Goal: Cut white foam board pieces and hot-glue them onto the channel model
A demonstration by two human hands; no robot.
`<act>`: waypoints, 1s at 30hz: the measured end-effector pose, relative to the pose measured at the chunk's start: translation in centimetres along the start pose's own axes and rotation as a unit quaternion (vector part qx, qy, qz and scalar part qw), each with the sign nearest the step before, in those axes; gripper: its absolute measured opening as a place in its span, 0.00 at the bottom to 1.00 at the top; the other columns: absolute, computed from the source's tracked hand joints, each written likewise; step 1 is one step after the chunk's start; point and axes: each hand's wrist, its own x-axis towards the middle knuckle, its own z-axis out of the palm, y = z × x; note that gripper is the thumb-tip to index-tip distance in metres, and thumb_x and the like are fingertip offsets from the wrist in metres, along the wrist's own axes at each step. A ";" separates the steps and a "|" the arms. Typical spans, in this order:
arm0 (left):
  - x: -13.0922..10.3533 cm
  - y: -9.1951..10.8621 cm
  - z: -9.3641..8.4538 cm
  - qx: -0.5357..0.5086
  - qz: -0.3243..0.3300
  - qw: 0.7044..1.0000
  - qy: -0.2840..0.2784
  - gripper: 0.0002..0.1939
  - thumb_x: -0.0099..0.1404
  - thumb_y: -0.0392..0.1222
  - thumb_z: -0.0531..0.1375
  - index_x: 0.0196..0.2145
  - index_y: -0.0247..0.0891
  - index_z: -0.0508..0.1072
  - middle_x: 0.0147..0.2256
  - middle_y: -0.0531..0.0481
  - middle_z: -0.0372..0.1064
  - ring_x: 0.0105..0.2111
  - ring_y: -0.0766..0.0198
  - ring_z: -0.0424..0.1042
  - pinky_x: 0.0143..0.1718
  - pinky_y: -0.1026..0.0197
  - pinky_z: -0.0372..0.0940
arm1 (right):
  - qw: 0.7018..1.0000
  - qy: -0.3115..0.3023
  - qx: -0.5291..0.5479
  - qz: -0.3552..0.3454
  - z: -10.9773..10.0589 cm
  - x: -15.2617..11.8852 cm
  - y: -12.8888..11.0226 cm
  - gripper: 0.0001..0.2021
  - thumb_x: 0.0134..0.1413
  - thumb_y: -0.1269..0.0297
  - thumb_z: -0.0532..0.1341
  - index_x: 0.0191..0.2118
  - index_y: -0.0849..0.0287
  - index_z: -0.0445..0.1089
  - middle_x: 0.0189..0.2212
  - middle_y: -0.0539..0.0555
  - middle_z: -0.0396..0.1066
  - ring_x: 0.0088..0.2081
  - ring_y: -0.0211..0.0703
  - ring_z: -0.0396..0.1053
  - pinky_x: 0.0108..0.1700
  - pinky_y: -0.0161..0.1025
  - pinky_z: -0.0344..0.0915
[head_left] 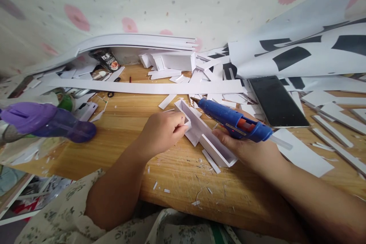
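A long, narrow white box (206,133) with an open top lies slantwise on the wooden table, with a gap in its near side wall. My left hand (166,131) is closed at the box's left end, its fingers pinching a small white piece (188,125) by that gap. In my right hand (243,146) is a blue glue gun (228,116), its nozzle pointing left above the far edge of the box. A thin white strip (211,161) rests on the table just in front of the box.
Behind the box a long white strip (148,87) crosses the table. A black tablet (278,101) and white offcuts (337,112) are at the right. A purple bottle (48,122) lies at the left, near black scissors (111,93). A dark can (106,60) stands at the back.
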 end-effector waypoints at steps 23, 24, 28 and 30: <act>-0.1 0.9 -0.2 0.016 -0.028 0.999 -0.006 0.16 0.58 0.34 0.57 0.17 0.35 0.55 0.16 0.58 0.52 0.19 0.73 0.52 0.23 0.64 0.43 | 0.995 0.016 -0.013 -0.097 0.3 0.3 1.1 0.08 0.47 0.60 0.61 0.28 0.55 0.61 0.23 0.48 0.64 0.26 0.40 0.63 0.30 0.39 0.60; -0.1 0.9 -0.2 0.016 -0.026 1.000 -0.005 0.16 0.58 0.34 0.57 0.17 0.35 0.55 0.16 0.58 0.52 0.19 0.73 0.51 0.23 0.64 0.43 | 0.995 0.014 -0.011 -0.096 0.3 0.3 1.1 0.08 0.47 0.60 0.61 0.28 0.55 0.61 0.23 0.49 0.64 0.26 0.40 0.63 0.29 0.39 0.60; -0.1 0.8 -0.2 0.018 -0.020 1.000 0.001 0.16 0.57 0.34 0.57 0.17 0.35 0.55 0.16 0.59 0.52 0.18 0.73 0.51 0.23 0.65 0.43 | 0.997 -0.004 -0.003 -0.073 0.3 0.2 0.9 0.08 0.47 0.60 0.61 0.28 0.55 0.61 0.23 0.49 0.64 0.26 0.40 0.64 0.29 0.39 0.61; 0.0 0.8 -0.2 0.017 -0.020 1.000 0.004 0.15 0.57 0.33 0.58 0.17 0.35 0.56 0.16 0.59 0.52 0.18 0.73 0.51 0.23 0.65 0.43 | 0.998 -0.008 0.000 -0.066 0.3 0.2 0.9 0.07 0.47 0.60 0.61 0.30 0.56 0.62 0.24 0.49 0.65 0.27 0.40 0.64 0.30 0.39 0.61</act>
